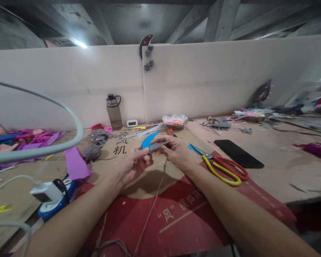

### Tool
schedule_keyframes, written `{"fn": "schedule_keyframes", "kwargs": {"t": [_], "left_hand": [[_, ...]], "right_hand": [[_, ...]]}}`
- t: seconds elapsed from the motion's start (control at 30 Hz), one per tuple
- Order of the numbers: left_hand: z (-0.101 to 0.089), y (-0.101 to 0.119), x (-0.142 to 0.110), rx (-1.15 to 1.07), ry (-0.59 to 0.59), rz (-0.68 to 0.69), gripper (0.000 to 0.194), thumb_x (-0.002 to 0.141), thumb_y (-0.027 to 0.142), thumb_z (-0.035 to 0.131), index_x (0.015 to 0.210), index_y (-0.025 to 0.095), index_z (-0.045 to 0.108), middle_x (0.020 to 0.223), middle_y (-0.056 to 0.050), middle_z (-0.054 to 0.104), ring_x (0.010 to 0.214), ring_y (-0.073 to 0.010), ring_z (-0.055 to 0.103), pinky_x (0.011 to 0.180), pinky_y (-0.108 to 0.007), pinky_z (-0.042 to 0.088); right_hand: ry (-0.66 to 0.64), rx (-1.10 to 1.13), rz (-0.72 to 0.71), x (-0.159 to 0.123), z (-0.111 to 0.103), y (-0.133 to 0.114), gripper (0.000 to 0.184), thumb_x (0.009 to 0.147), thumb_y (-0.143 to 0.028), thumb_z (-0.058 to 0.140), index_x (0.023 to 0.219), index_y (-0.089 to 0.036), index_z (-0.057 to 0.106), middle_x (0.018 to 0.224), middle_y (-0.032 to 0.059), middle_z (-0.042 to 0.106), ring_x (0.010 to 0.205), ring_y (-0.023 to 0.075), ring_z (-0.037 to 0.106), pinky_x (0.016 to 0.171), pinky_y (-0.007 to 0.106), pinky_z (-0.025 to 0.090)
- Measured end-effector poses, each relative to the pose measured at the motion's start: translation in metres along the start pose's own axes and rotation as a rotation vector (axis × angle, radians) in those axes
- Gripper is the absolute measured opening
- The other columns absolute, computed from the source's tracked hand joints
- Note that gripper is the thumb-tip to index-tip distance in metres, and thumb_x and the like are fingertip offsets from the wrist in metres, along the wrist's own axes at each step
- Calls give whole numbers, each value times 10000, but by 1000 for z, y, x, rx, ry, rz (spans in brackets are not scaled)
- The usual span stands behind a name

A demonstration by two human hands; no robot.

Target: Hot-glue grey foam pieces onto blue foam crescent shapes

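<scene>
Over the cardboard, my left hand and my right hand meet, their fingers pinching a small grey piece that looks like felt. Just behind it shows a curved blue piece; whether it is held too or lies beyond, I cannot tell. A strand of grey yarn runs down from near my right fingers toward the front edge. Right of my right hand lie scissors with one yellow and one red handle, their blades by a blue scrap. A ball of grey yarn sits to the left.
A black phone lies at the right. Behind stand a bottle, a small white display and a bowl in plastic. Purple felt, a plugged-in white charger and a pale curved tube are left.
</scene>
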State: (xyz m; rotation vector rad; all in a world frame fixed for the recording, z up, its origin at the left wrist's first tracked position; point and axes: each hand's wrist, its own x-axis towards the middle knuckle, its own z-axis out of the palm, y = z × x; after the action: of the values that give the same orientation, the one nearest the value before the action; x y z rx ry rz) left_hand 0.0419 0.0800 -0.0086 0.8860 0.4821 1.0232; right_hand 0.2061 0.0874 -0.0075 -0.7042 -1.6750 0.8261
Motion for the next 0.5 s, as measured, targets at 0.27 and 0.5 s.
{"fn": "schedule_keyframes", "kwargs": {"t": [0.27,0.5], "left_hand": [[-28,-5,13,662,316,246,414,694,569,596,664,156,594,507,27,456,444,-77,391,410,-197,293],[-17,-11,17,573,146,296,436,688,446,669,1043,197,625,963,-50,650,829,-164,585,712,-271,456]], "right_hand": [[182,164,311,8,6,18,250,752,-414,567,652,-193,508,590,-34,533,435,61,341,404,219,209],[187,405,440,5,15,13,305,688,-423,636,596,-177,482,450,-83,339,384,38,257,384,202,144]]}}
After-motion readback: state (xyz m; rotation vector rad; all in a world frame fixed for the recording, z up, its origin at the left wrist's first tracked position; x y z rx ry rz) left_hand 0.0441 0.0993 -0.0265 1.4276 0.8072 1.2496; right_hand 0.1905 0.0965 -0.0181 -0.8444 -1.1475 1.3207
